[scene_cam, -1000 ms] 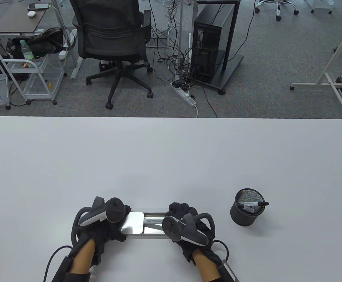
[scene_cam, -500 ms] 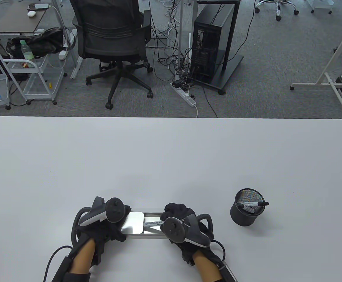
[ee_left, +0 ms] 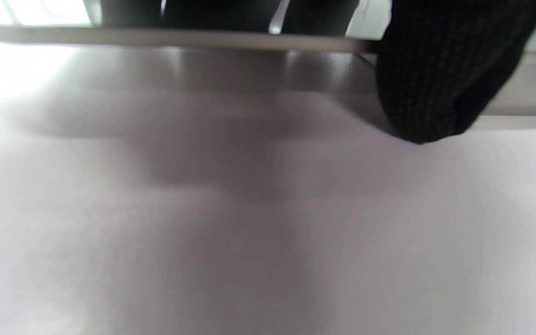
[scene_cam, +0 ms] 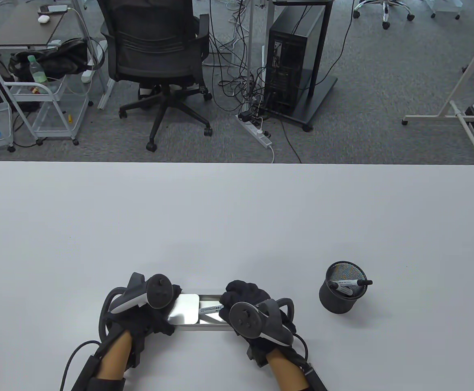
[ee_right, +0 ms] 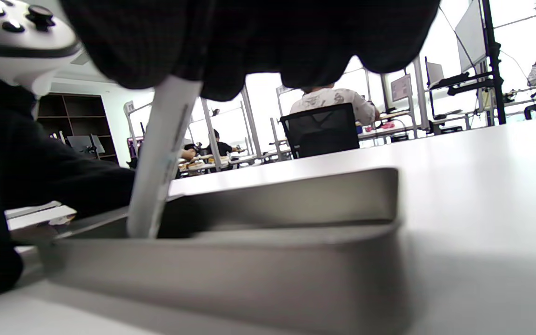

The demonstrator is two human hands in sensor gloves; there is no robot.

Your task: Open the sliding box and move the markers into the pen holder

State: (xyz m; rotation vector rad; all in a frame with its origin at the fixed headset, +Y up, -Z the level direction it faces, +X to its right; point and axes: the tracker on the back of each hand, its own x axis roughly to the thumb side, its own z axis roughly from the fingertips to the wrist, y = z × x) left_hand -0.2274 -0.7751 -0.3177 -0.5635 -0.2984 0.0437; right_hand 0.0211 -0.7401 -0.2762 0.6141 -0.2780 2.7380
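A: Which step is this?

B: I'd judge the second. The sliding metal box (scene_cam: 204, 315) lies open near the table's (scene_cam: 237, 211) front edge, its lid (scene_cam: 185, 309) pushed toward nine o'clock, and the right hand (scene_cam: 247, 303) is lifting a marker (ee_right: 158, 158) out of the tray.

A: How does that hand sit?

B: Knuckles up, the tracker (scene_cam: 257, 321) on its back, fingers (ee_right: 249, 42) curled down over the tray's three o'clock end. In the right wrist view they pinch the white marker, which slants steeply with its lower end inside the tray. A second marker (scene_cam: 210, 313) seems to lie flat in the tray.

A: And the left?

B: The left hand (scene_cam: 147, 313) rests over the lid at the box's nine o'clock end, apparently steadying it. One gloved fingertip (ee_left: 435, 79) touches the table beside the box's edge; whether the fingers grip the lid or just press on it, I cannot tell.

A: Next move?

B: Probably lift the marker clear of the tray wall, carry it toward three o'clock to the black mesh pen holder (scene_cam: 341, 291), which stands well apart and already holds markers (scene_cam: 351, 283), then tip it upright and drop it in.
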